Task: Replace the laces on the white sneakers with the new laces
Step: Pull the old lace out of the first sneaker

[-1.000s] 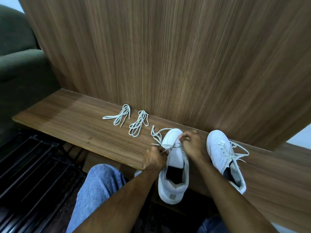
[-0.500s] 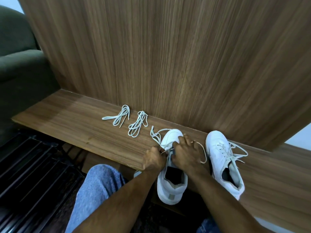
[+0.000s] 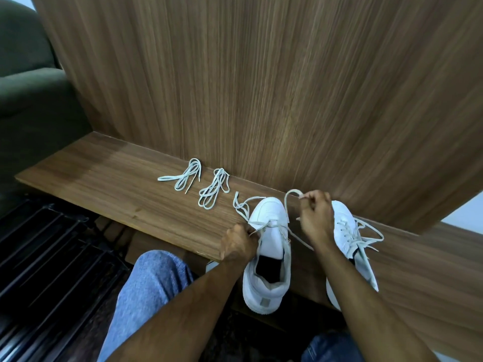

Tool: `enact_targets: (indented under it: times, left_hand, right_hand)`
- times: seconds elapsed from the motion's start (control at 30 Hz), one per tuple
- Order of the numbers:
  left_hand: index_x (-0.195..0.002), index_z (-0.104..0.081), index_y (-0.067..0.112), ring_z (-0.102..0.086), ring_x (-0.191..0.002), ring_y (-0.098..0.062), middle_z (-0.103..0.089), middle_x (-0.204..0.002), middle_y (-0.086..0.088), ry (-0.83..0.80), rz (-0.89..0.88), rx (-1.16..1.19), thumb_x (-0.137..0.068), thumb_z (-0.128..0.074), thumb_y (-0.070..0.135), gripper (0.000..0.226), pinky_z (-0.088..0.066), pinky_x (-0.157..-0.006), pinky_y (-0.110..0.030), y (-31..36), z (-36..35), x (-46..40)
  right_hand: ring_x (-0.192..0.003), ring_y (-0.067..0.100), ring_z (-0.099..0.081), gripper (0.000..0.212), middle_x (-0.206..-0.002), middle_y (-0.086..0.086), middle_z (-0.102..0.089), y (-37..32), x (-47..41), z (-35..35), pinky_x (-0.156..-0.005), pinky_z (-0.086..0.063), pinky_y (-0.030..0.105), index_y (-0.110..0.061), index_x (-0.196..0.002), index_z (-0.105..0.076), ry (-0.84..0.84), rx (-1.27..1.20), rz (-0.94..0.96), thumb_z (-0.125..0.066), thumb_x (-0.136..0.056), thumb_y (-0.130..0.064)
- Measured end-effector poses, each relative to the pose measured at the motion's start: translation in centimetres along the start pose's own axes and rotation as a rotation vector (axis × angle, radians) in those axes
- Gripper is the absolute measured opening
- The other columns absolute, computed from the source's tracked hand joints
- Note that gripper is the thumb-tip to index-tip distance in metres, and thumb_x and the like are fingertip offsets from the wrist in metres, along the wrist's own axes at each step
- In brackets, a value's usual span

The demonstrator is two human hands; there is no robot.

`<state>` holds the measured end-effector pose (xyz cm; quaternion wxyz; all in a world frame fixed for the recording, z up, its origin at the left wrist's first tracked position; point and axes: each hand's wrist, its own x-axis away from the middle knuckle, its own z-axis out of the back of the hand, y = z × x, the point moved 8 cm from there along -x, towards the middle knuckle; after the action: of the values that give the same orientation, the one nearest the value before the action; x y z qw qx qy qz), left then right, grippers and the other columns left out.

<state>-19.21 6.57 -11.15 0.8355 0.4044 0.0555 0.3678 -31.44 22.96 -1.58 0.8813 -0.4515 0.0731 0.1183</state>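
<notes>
Low in the middle of the frame the near sneaker sits with its heel hanging off the front edge of the bench, toe pointing at the wood panel behind. The left hand has its fingers curled tight on the shoe's left side at the eyelets, gripping it together with a bit of lace (exactly what is under the fingers I cannot tell). The right hand, up and to the right of the toe, pinches the old lace, which arcs loosely from the fingers down to the shoe; more slack lies curled on the bench left of the toe. The second sneaker, to the right and partly behind that hand, is fully laced. The two new laces lie bundled in the centre of the frame, close to the panel, well apart from both hands. That lace looks flat, soft and nearly weightless, so it should slide through freely but may snag at an eyelet; best held near the tip or right by the hole. The shoe seems light enough to skid, so bracing it makes sense.
</notes>
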Motion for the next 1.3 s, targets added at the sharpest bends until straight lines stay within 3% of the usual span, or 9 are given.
enact_targets:
  times: [0.1, 0.27, 0.4, 0.53, 0.7, 0.93, 1.1, 1.2, 1.3]
  left_hand:
    - [-0.100, -0.072, 0.022, -0.064, -0.100, -0.034, -0.071, -0.102, -0.012, 0.000, -0.003, -0.003, -0.084, -0.063, 0.042, 0.027, -0.050, -0.082, -0.034, 0.0, 0.1, 0.0]
    - [-0.100, -0.071, 0.021, -0.063, -0.100, -0.034, -0.071, -0.103, -0.012, -0.002, -0.005, -0.010, -0.085, -0.062, 0.041, 0.027, -0.049, -0.082, -0.034, 0.0, 0.2, 0.0]
    - [-0.100, -0.070, 0.020, -0.063, -0.101, -0.035, -0.070, -0.104, -0.013, -0.002, -0.006, -0.013, -0.085, -0.062, 0.042, 0.027, -0.048, -0.082, -0.034, 0.1, 0.2, 0.0]
    - [-0.099, -0.070, 0.019, -0.063, -0.100, -0.035, -0.070, -0.102, -0.012, -0.001, -0.005, -0.023, -0.084, -0.062, 0.042, 0.028, -0.049, -0.080, -0.033, 0.1, 0.0, -0.1]
    - [-0.100, -0.070, 0.018, -0.063, -0.101, -0.035, -0.070, -0.103, -0.013, -0.001, -0.007, -0.042, -0.085, -0.062, 0.042, 0.029, -0.049, -0.082, -0.034, 0.1, 0.0, -0.1]
    - [-0.101, -0.072, 0.024, -0.062, -0.104, -0.037, -0.069, -0.105, -0.014, 0.006, -0.006, -0.036, -0.084, -0.061, 0.042, 0.027, -0.048, -0.084, -0.036, 0.1, 0.0, 0.0]
    - [-0.102, -0.071, 0.021, -0.062, -0.104, -0.037, -0.069, -0.106, -0.014, 0.004, 0.000, -0.050, -0.084, -0.060, 0.043, 0.030, -0.048, -0.083, -0.034, 0.1, 0.0, 0.0]
    - [-0.101, -0.071, 0.021, -0.061, -0.103, -0.037, -0.069, -0.106, -0.014, 0.002, 0.000, -0.048, -0.085, -0.059, 0.043, 0.030, -0.048, -0.083, -0.035, 0.1, 0.0, 0.0]
    - [-0.101, -0.070, 0.021, -0.061, -0.104, -0.036, -0.069, -0.107, -0.013, -0.004, 0.012, -0.042, -0.085, -0.059, 0.045, 0.031, -0.048, -0.084, -0.036, -0.1, -0.2, 0.0]
  right_hand:
    - [-0.088, 0.020, -0.061, 0.013, -0.099, 0.002, -0.063, 0.8, -0.9, 0.3, -0.077, -0.049, 0.036, -0.022, -0.079, -0.062, -0.017, -0.024, -0.015, -0.056, -0.090, -0.026]
    - [-0.097, 0.023, -0.065, 0.020, -0.100, 0.001, -0.073, 5.2, 0.6, -6.2, -0.085, -0.050, 0.031, -0.020, -0.092, -0.074, -0.504, 0.287, -0.104, -0.057, -0.083, -0.016]
    - [-0.097, 0.027, -0.066, 0.021, -0.099, 0.004, -0.073, 5.1, 1.3, -5.9, -0.081, -0.053, 0.031, -0.025, -0.093, -0.076, -0.381, 0.431, -0.025, -0.060, -0.080, -0.019]
    - [-0.082, 0.029, -0.066, 0.016, -0.079, 0.004, -0.071, 5.3, 1.0, -6.3, -0.072, -0.055, 0.035, -0.021, -0.064, -0.064, -0.452, 0.454, -0.059, -0.053, -0.075, -0.019]
    - [-0.081, 0.025, -0.062, 0.023, -0.075, 0.004, -0.069, 4.1, -0.3, -4.6, -0.083, -0.051, 0.042, -0.016, -0.063, -0.066, -0.432, -0.134, -0.312, -0.056, -0.080, -0.003]
    - [-0.080, 0.018, -0.070, 0.020, -0.082, 0.003, -0.070, -6.1, -4.2, 4.5, -0.071, -0.055, 0.028, -0.016, -0.084, -0.059, -0.259, -1.023, -0.236, -0.046, -0.097, -0.008]
    - [-0.046, 0.008, -0.051, 0.021, -0.064, 0.002, -0.058, -4.4, -3.8, 1.6, -0.050, -0.046, 0.025, -0.018, -0.077, -0.061, -0.190, -0.457, -0.049, -0.056, -0.095, -0.009]
    - [-0.058, 0.004, -0.054, 0.021, -0.074, 0.005, -0.062, -0.4, -1.9, -3.1, -0.057, -0.042, 0.021, -0.014, -0.073, -0.065, -0.351, -0.104, 0.011, -0.059, -0.093, -0.007]
    - [-0.080, 0.016, -0.062, 0.020, -0.085, 0.008, -0.070, 4.1, 0.3, -6.7, -0.066, -0.045, 0.027, -0.011, -0.077, -0.070, -0.535, 0.209, -0.024, -0.059, -0.091, -0.020]
